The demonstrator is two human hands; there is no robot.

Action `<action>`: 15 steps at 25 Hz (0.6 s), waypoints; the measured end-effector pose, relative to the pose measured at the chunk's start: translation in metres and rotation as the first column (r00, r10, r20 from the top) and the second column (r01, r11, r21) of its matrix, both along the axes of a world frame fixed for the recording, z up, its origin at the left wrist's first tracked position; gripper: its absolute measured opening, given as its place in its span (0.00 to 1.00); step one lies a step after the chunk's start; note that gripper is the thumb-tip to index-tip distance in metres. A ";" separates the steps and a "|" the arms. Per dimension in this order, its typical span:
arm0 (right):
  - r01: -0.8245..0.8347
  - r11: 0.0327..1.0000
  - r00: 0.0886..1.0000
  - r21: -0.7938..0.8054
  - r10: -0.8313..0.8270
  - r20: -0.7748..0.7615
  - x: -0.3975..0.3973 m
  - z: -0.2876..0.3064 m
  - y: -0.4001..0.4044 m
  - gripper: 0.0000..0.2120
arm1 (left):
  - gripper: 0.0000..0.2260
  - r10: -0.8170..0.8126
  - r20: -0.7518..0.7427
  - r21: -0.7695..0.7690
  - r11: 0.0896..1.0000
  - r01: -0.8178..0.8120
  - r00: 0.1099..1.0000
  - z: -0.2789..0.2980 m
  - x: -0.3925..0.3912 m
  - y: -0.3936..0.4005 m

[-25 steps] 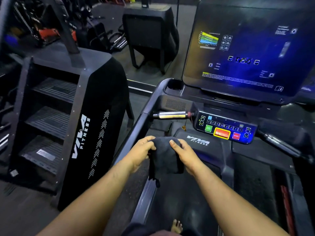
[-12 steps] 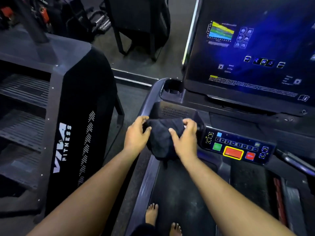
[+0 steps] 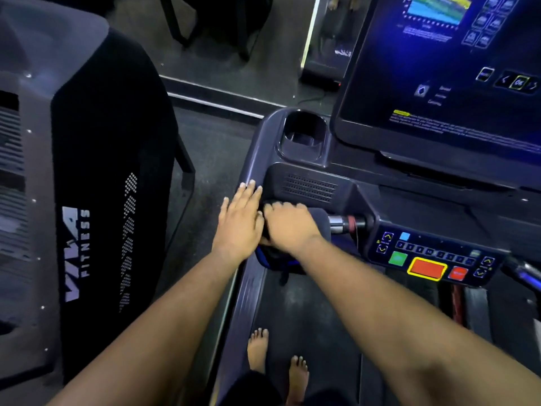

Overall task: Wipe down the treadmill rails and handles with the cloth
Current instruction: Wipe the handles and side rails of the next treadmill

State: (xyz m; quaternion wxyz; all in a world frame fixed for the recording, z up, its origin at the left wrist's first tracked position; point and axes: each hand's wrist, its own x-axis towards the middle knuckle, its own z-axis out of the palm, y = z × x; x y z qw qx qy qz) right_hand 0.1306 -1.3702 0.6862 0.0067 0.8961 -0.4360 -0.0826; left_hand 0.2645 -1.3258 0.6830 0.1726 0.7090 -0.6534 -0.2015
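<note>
A dark cloth [image 3: 320, 219] is wrapped over the treadmill's left front handle, whose bare metal end [image 3: 339, 223] shows beside the button panel. My right hand [image 3: 289, 228] grips the cloth around that handle, fingers curled over it. My left hand [image 3: 241, 222] lies flat with straight fingers on the left side rail [image 3: 250, 171], touching my right hand. Part of the cloth hangs below my right wrist [image 3: 278, 259]. Most of the handle is hidden under cloth and hand.
The button panel [image 3: 433, 254] with green and red keys sits right of the handle, under a large lit screen [image 3: 439, 68]. A cup holder [image 3: 304, 136] is ahead of my hands. A black stair machine [image 3: 96, 186] stands close on the left. My bare feet [image 3: 278, 364] stand on the belt.
My hands moved forward from the rail to the front handle. My left hand let go of the cloth and now lies flat on the rail; my right hand grips the cloth around the handle.
</note>
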 end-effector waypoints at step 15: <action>0.039 0.985 0.987 -0.169 -0.064 -0.146 -0.071 0.000 0.036 0.40 | 0.36 -0.249 0.238 0.134 0.966 0.222 0.939 0.005 0.004 0.002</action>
